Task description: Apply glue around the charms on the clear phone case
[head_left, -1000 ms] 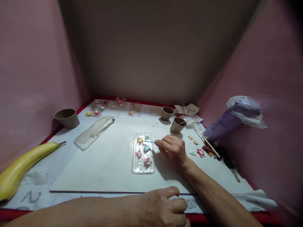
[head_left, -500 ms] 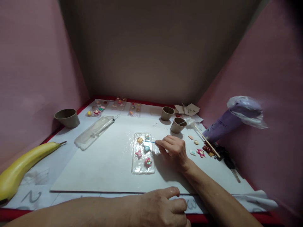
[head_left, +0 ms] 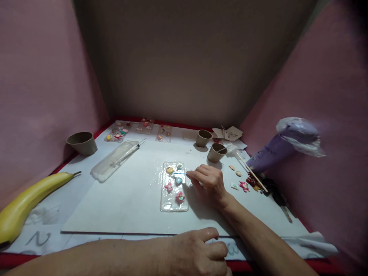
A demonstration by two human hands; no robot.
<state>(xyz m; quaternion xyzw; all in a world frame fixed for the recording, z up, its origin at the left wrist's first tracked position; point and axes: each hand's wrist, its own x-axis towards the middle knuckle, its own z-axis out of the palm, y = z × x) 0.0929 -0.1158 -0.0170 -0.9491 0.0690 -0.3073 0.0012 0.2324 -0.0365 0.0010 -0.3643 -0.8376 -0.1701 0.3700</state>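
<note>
Right hand, fingertips pinched shut on a thin blue stick — hair-fine and straight, its long axis nearly level, its tip pointing left over the far end of the clear phone case — rests just right of that case.

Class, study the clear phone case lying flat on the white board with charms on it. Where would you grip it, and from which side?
Probably the bare near end of the phone case, pinched at its thin edges, coming from the front. It lies flat, charms cover its far and middle parts, and the right hand with a blue stick crowds its right side.
</note>
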